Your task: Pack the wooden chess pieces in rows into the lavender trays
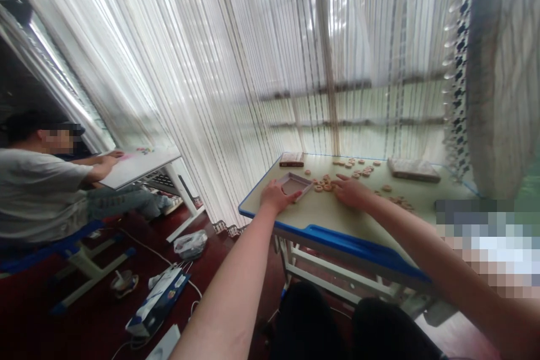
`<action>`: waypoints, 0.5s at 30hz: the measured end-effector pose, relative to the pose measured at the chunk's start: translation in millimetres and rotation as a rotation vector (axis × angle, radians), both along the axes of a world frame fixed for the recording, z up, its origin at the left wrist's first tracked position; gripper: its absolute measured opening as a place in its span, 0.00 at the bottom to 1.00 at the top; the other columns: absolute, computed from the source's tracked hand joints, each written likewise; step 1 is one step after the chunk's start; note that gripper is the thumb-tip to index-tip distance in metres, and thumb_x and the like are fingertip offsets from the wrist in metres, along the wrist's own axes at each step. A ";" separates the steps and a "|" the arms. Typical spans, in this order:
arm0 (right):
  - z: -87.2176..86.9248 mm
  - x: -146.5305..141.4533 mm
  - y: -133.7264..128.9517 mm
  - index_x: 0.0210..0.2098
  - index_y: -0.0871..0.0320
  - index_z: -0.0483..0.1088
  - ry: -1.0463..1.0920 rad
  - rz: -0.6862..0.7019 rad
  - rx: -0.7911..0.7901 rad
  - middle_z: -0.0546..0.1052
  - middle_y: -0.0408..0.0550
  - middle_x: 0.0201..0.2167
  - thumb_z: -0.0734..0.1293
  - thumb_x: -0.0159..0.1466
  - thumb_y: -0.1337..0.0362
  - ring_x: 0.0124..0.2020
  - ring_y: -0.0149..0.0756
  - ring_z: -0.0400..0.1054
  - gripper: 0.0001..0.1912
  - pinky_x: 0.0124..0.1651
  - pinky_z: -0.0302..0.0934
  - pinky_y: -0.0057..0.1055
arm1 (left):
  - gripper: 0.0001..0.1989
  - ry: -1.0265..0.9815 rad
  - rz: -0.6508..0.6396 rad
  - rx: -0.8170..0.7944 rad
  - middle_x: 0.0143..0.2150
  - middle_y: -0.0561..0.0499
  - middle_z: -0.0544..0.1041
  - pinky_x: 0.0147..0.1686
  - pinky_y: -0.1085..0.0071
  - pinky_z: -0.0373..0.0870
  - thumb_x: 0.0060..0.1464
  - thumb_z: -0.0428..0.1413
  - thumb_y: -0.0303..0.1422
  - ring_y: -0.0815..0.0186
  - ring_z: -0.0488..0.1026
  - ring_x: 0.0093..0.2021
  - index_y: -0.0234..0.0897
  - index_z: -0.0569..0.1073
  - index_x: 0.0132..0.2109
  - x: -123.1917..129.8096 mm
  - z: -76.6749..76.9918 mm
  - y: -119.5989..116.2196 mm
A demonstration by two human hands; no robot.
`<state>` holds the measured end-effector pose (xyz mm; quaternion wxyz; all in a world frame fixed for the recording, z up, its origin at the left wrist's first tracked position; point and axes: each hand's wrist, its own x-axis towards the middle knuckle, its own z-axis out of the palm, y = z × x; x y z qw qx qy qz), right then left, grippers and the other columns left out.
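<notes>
On the desk, my left hand (276, 197) grips the left side of a shallow open box (310, 187), its thumb along the near edge. The bottom of the box shows bare where I can see it. Just right of it lies a small pile of round wooden discs (324, 184), like board game pieces. My right hand (350, 191) reaches to this pile, fingers stretched out and the fingertips at the discs' right side. No disc shows in its grasp. More discs (363, 171) are scattered behind my right hand, and others (400, 202) lie to its right.
A small flat box (292, 159) lies at the desk's back left, a larger one (413, 170) at the back right. Blue trim (337, 239) edges the desk. Sheer curtains (274, 67) hang behind. A person (37, 191) sits at another table (139, 167) on the left; cables and a carton (160, 298) lie on the floor.
</notes>
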<state>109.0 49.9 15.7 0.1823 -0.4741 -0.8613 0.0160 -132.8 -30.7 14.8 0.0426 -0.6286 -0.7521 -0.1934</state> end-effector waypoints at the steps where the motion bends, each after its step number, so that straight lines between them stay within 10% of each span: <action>1: 1.4 7.4 -1.4 0.43 0.59 0.72 0.000 -0.010 -0.002 0.72 0.51 0.48 0.62 0.56 0.67 0.53 0.38 0.60 0.16 0.55 0.50 0.31 | 0.34 0.002 -0.005 -0.008 0.53 0.40 0.67 0.47 0.66 0.62 0.44 0.42 0.61 0.56 0.65 0.51 0.34 0.72 0.37 0.4 0.8 0.1; 5: 1.7 22.7 -15.0 0.44 0.61 0.72 -0.038 -0.007 0.066 0.71 0.52 0.48 0.58 0.60 0.63 0.52 0.38 0.60 0.17 0.56 0.48 0.33 | 0.24 -0.015 -0.036 -0.038 0.39 0.43 0.75 0.43 0.68 0.63 0.51 0.45 0.52 0.61 0.70 0.42 0.35 0.72 0.33 0.0 1.9 1.9; 15: -3.1 34.2 -13.6 0.40 0.56 0.72 -0.036 0.017 0.028 0.71 0.49 0.45 0.59 0.61 0.63 0.47 0.35 0.60 0.13 0.50 0.51 0.29 | 0.15 -0.413 -0.132 0.034 0.43 0.51 0.76 0.44 0.73 0.67 0.48 0.51 0.28 0.67 0.72 0.42 0.38 0.70 0.45 -14.0 -8.3 11.3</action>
